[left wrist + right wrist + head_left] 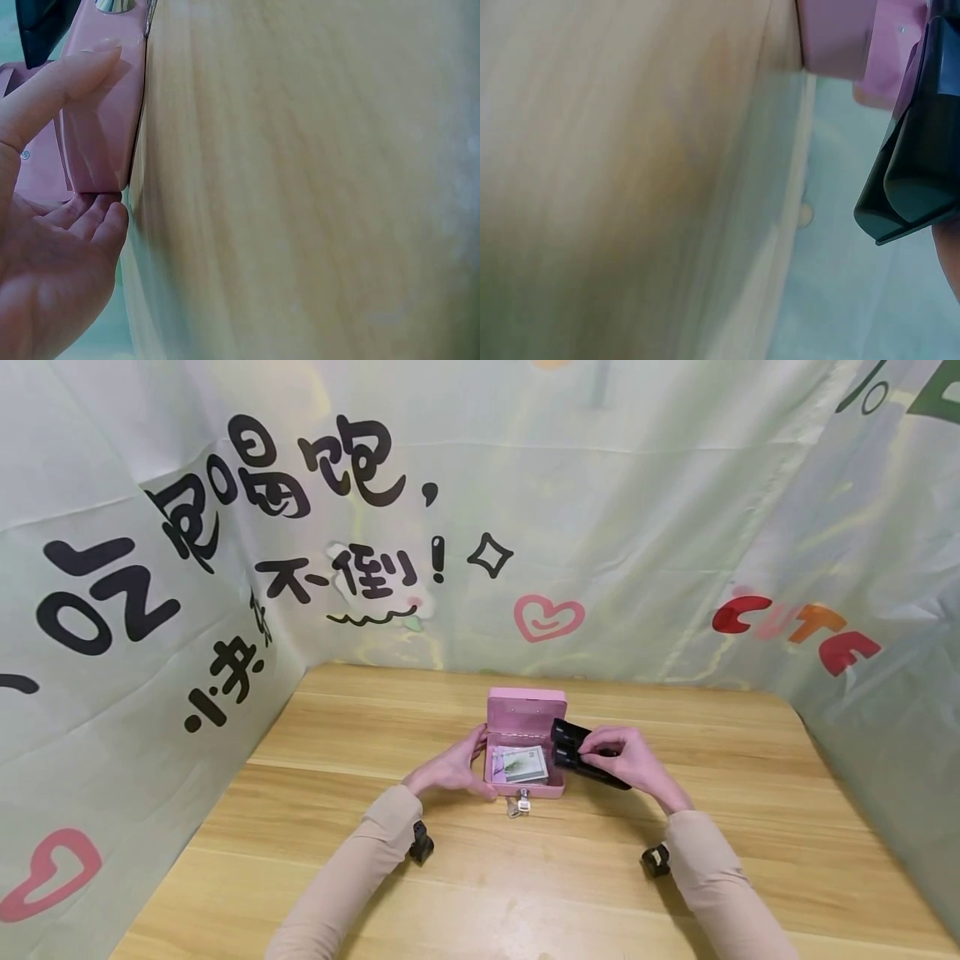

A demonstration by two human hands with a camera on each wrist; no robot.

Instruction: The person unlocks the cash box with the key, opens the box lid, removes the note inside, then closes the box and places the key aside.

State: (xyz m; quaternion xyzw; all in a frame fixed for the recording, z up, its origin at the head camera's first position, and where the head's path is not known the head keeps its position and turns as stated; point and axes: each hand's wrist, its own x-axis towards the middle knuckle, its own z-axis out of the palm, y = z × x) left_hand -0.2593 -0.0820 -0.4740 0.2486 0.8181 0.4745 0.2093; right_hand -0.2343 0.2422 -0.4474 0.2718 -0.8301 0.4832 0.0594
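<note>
A small pink cash box (527,792) stands on the table with its lid (527,714) raised. Inside it lie several banknotes (525,765). My left hand (453,768) holds the box by its left front corner; in the left wrist view the thumb (82,69) presses the front wall and the fingers (94,217) bear on the side. To the right of the box, my right hand (621,756) pinches a black coin tray (567,755) with hollow compartments, tilted and held up beside the box's right edge. The tray's rounded underside (922,154) shows in the right wrist view.
A small padlock (523,804) hangs at the box's front, with keys (513,807) next to it. The wooden table (495,893) ends at a printed cloth backdrop (630,527) at the back and sides. A black wrist camera (422,843) sits by each sleeve.
</note>
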